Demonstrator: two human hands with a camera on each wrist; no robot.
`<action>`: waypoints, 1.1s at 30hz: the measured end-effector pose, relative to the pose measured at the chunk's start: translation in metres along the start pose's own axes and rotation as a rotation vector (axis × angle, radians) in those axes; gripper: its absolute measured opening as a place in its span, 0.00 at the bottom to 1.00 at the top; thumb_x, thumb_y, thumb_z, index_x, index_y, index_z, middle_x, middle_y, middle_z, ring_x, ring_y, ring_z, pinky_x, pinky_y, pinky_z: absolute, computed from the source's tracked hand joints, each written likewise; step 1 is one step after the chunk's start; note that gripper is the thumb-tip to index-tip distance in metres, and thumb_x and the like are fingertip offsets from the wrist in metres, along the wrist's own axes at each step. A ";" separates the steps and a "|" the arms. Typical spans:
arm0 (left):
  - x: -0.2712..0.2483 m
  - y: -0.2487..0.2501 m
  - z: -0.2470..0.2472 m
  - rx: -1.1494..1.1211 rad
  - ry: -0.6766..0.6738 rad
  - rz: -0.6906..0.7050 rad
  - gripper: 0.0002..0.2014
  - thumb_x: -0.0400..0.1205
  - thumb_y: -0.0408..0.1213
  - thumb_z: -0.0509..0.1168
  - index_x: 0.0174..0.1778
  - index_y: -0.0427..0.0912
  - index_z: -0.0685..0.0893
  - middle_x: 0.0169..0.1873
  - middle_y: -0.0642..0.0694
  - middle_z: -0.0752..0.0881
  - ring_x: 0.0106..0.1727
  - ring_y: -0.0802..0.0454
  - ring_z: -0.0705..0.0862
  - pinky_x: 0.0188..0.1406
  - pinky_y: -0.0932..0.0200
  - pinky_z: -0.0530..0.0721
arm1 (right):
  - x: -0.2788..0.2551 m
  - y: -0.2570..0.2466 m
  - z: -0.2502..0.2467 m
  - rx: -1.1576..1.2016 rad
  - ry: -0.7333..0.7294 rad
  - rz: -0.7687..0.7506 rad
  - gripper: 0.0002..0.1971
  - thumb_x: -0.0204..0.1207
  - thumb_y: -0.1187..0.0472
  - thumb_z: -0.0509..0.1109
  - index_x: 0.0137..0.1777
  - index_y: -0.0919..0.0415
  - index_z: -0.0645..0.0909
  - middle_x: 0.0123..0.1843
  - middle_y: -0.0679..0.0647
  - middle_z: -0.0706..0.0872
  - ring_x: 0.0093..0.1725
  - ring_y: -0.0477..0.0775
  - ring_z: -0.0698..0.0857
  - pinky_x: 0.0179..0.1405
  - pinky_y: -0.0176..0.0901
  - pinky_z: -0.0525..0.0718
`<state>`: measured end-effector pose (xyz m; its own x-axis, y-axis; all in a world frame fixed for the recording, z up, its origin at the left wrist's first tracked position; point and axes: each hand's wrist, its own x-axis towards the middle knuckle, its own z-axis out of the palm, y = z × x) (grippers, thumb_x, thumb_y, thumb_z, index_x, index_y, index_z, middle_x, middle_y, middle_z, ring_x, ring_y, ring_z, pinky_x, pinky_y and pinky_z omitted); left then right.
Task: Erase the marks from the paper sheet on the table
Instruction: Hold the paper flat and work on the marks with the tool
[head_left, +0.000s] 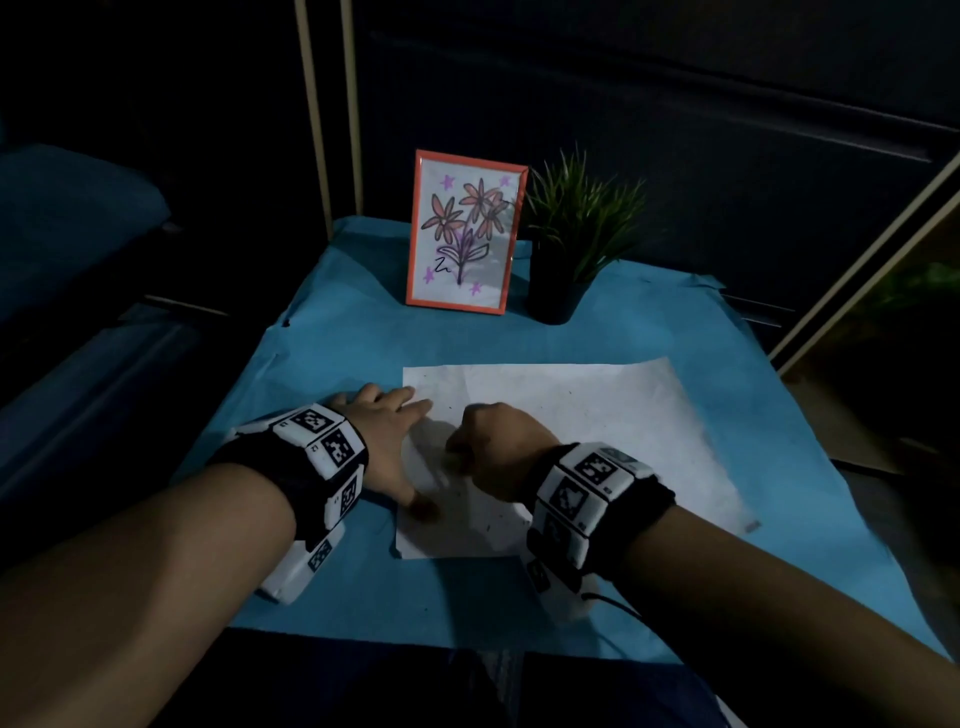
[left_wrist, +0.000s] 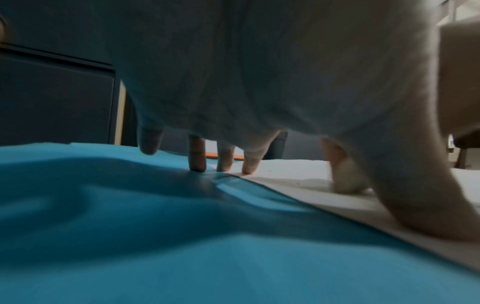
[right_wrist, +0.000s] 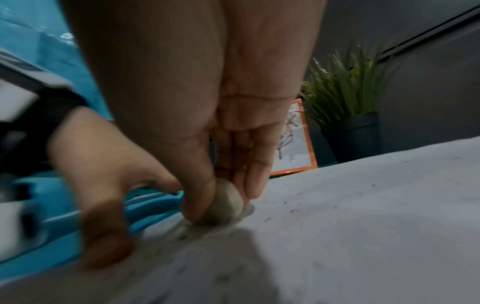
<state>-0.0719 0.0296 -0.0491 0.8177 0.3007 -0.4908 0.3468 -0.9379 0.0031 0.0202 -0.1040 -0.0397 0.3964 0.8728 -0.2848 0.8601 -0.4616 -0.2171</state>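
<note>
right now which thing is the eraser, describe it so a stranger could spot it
Start at the white paper on the blue table cover, then go to its left part, where the right hand presses down. The eraser is the small grey rounded lump pinched in those fingertips, the only loose solid object on the sheet.

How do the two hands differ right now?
The left hand lies spread, fingers straight, pressing the paper's left edge; the right hand is curled, pinching a rounded eraser against the sheet. Left holds nothing; right holds the tool. Both wear marker-covered wristbands and rest over the paper.
</note>
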 end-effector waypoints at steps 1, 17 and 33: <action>0.000 0.000 0.000 0.001 0.001 0.000 0.63 0.62 0.77 0.68 0.85 0.56 0.41 0.85 0.55 0.42 0.84 0.45 0.47 0.81 0.43 0.51 | -0.004 0.000 0.002 -0.014 -0.010 -0.022 0.13 0.82 0.56 0.62 0.55 0.60 0.86 0.57 0.59 0.81 0.56 0.60 0.81 0.47 0.43 0.74; -0.008 -0.001 -0.001 0.012 -0.026 0.023 0.63 0.61 0.74 0.71 0.85 0.56 0.43 0.84 0.53 0.37 0.84 0.46 0.44 0.82 0.39 0.46 | -0.015 -0.006 0.008 0.048 -0.023 -0.025 0.12 0.80 0.57 0.64 0.55 0.60 0.86 0.56 0.58 0.84 0.55 0.60 0.82 0.48 0.43 0.75; -0.005 -0.004 0.005 0.010 -0.002 0.021 0.65 0.58 0.77 0.69 0.84 0.57 0.41 0.84 0.54 0.37 0.85 0.46 0.44 0.82 0.38 0.44 | -0.026 -0.004 0.013 0.012 -0.122 -0.093 0.12 0.81 0.53 0.64 0.57 0.55 0.86 0.57 0.56 0.84 0.57 0.59 0.82 0.53 0.41 0.76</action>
<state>-0.0798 0.0313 -0.0508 0.8240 0.2810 -0.4920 0.3252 -0.9457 0.0044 0.0024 -0.1267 -0.0434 0.2725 0.8865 -0.3739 0.8871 -0.3820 -0.2592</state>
